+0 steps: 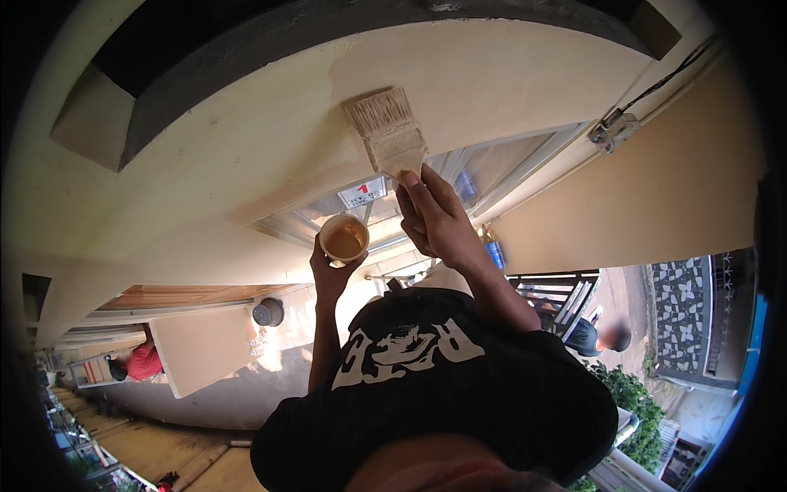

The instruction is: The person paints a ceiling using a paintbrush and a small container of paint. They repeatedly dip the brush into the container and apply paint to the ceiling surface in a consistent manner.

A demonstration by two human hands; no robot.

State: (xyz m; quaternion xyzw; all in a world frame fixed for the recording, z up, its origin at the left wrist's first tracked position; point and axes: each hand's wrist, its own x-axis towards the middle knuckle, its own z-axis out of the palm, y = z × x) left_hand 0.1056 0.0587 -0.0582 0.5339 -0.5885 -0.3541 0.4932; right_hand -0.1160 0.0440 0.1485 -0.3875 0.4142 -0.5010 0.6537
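My right hand (pixel 438 221) grips the handle of a wide, flat paintbrush (pixel 381 123), its pale, paint-coated bristles pointing away from me at the cream painted surface (pixel 229 123) overhead; whether they touch it I cannot tell. A slightly darker, tan patch shows on that surface beside the brush. Lower and to the left, my left hand (pixel 328 271) is wrapped round a light-coloured cup (pixel 344 239) with tan liquid paint in it.
Windows (pixel 516 152), a junction box with wires (pixel 613 131), a dark ledge (pixel 393 18), a blue container (pixel 492 250), a grey bucket (pixel 268 312), a railing (pixel 566 299) and plants (pixel 627 410) surround me. Other people appear low left (pixel 143 357) and right (pixel 607 332).
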